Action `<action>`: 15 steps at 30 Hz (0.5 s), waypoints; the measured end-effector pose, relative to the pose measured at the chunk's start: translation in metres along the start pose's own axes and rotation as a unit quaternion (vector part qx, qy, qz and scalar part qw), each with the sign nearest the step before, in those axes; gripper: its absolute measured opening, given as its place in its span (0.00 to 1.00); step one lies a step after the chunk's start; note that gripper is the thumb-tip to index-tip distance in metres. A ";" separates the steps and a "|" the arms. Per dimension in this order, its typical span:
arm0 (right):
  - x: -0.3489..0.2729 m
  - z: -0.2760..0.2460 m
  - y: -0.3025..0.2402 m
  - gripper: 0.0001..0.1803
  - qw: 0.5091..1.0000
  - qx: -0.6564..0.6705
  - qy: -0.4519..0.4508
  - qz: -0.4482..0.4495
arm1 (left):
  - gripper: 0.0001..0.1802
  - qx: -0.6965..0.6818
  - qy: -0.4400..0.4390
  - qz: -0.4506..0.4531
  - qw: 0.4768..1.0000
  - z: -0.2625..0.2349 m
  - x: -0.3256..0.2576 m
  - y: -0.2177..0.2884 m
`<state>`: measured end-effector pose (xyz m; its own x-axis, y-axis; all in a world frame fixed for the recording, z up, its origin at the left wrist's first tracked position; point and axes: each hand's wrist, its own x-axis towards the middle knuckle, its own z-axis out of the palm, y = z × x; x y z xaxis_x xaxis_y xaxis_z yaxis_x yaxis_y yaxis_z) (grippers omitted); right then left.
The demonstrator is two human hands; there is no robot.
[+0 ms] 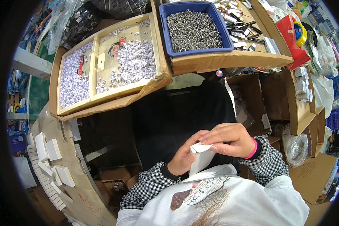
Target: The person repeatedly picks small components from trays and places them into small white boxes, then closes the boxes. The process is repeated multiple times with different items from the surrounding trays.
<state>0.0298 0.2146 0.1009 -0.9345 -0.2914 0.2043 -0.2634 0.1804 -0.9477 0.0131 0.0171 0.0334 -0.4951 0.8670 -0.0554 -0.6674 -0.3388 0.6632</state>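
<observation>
White box [200,160] pinched between left hand [184,156], right hand [229,140].

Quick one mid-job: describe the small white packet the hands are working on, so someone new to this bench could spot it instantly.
Start at the blue bin of grey metal screws at the top, then drop straight down past the dark gap to the person's chest. There the left hand and right hand pinch a small white packet. Unlike the white boxes lined up on the left ledge, it is flat, folded at the top and held in the air.
</observation>
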 end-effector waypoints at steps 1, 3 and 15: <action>0.000 -0.002 -0.002 0.12 0.999 0.020 -0.012 0.029 | 0.50 0.004 0.008 -0.006 1.000 0.000 0.001 0.001; 0.000 -0.007 -0.006 0.14 0.994 0.027 -0.051 0.088 | 0.50 -0.008 0.014 -0.036 0.999 0.001 0.002 0.003; 0.008 -0.017 -0.019 0.14 0.980 0.068 -0.059 0.179 | 0.57 -0.014 0.058 -0.102 0.993 0.017 0.008 0.011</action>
<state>0.0230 0.2246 0.1250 -0.9254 -0.3395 -0.1685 0.1170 0.1669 -0.9790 0.0111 0.0267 0.0524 -0.4070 0.8714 -0.2737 -0.7747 -0.1706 0.6089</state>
